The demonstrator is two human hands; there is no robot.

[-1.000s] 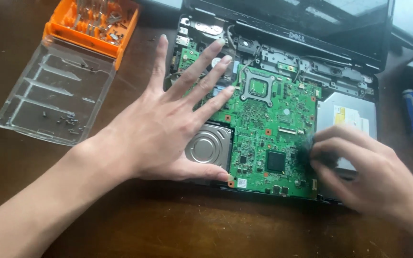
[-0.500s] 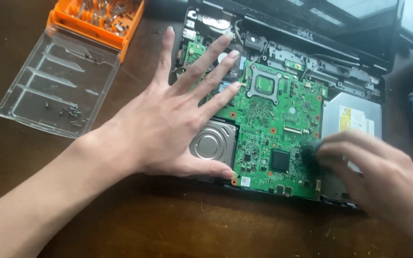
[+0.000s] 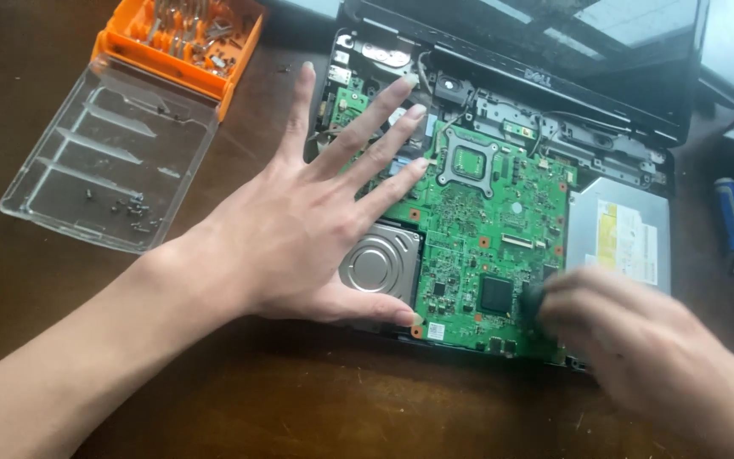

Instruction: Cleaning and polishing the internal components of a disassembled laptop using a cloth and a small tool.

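Since a moment ago our left hand [image 3: 299, 246] stays splayed flat, gripping nothing, on the opened laptop's green circuit board [image 3: 486, 229], while our blurred right hand [image 3: 639, 348], grip unreadable, has barely shifted at its near-right corner.

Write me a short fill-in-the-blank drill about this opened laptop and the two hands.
1. The left hand lies flat with its fingers ____.
2. The circuit board is ____ in colour.
3. The screws lie in a ____ plastic lid.
4. The blurred right hand is at the board's ____ corner.

Missing words: spread; green; clear; near right
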